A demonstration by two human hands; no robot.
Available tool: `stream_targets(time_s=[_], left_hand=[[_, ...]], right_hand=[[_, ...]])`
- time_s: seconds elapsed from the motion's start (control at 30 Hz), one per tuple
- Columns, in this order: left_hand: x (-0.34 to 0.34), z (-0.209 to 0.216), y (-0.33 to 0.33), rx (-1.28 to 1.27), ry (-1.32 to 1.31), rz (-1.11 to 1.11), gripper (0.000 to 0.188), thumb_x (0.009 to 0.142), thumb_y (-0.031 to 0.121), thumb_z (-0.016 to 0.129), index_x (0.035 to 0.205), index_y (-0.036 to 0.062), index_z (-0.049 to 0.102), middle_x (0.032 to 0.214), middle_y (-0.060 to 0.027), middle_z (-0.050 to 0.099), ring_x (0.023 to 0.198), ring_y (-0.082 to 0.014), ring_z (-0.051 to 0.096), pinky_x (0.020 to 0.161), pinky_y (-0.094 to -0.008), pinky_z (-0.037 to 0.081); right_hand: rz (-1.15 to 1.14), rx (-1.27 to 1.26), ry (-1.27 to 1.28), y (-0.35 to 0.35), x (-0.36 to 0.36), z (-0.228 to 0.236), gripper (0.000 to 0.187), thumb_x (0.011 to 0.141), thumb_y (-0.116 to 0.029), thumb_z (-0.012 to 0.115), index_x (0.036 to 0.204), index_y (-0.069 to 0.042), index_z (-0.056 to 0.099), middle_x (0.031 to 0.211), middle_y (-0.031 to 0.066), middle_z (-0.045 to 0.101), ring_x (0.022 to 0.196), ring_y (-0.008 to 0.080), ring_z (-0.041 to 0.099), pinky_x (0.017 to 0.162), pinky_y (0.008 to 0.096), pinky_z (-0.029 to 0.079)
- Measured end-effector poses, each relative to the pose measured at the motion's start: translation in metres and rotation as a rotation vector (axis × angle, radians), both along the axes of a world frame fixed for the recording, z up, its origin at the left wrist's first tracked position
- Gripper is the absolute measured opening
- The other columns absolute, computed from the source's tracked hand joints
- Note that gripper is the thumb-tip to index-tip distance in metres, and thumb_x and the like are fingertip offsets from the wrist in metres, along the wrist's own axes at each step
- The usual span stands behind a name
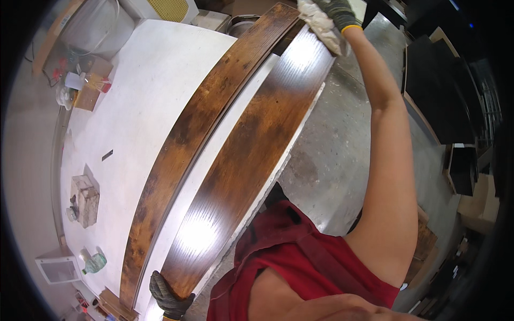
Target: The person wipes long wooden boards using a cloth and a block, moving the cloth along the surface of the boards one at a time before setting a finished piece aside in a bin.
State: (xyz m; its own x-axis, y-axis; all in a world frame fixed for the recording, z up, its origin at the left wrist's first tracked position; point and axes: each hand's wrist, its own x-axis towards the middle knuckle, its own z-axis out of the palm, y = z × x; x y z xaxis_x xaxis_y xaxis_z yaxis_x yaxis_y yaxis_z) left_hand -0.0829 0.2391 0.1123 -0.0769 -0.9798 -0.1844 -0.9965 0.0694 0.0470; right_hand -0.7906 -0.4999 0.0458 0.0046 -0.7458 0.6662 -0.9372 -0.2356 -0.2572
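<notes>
A long brown wood-grain board [259, 125] lies along the near edge of the white table, with bright light reflected at both ends. My left hand [170, 297], in a dark glove, grips the board's near end. At the far end, my right hand [337, 12], in a dark glove with a yellow cuff, presses a crumpled whitish cloth [319, 25] onto the board; its fingers are partly hidden. A second brown board [179, 142] lies beside the first, farther left, with a white strip of table between them.
The white table [160, 75] holds a worn block [85, 200], a green plastic bottle [94, 262], a small dark metal piece [107, 155] and a cardboard box [93, 85]. Dark panels [444, 85] stand to the right on the grey concrete floor [321, 171].
</notes>
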Motion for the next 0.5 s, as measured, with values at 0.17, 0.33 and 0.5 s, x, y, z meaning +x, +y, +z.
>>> stream_targets(time_s=[0.17, 0.33, 0.5], left_hand=[[-0.010, 0.003, -0.001, 0.036, 0.009, 0.064, 0.132, 0.045, 0.033, 0.092, 0.153, -0.0061, 0.026, 0.150, -0.0294, 0.038, 0.136, -0.0479, 0.040, 0.113, -0.0564, 0.032], [-0.008, 0.003, -0.004, 0.000, 0.024, 0.007, 0.129, 0.054, 0.045, 0.089, 0.155, -0.0047, 0.024, 0.154, -0.0269, 0.036, 0.137, -0.0467, 0.039, 0.113, -0.0568, 0.031], [-0.010, -0.002, -0.002, -0.077, 0.057, -0.001, 0.123, 0.056, 0.049, 0.085, 0.153, -0.0012, 0.031, 0.152, -0.0239, 0.041, 0.134, -0.0444, 0.044, 0.111, -0.0547, 0.034]], right_hand=[[0.052, -0.094, 0.067, -0.044, -0.027, -0.005, 0.074, 0.081, -0.041, 0.079, 0.140, -0.004, 0.053, 0.137, 0.0244, 0.056, 0.128, 0.0380, 0.054, 0.110, 0.0412, 0.042], [0.352, -0.158, -0.006, 0.032, 0.035, 0.013, 0.075, 0.078, -0.032, 0.084, 0.141, -0.004, 0.051, 0.129, 0.0212, 0.060, 0.114, 0.0343, 0.061, 0.094, 0.0391, 0.052], [0.382, 0.172, 0.157, 0.183, 0.183, 0.063, 0.073, 0.081, -0.030, 0.083, 0.141, -0.004, 0.052, 0.134, 0.0174, 0.061, 0.119, 0.0292, 0.061, 0.100, 0.0384, 0.048]])
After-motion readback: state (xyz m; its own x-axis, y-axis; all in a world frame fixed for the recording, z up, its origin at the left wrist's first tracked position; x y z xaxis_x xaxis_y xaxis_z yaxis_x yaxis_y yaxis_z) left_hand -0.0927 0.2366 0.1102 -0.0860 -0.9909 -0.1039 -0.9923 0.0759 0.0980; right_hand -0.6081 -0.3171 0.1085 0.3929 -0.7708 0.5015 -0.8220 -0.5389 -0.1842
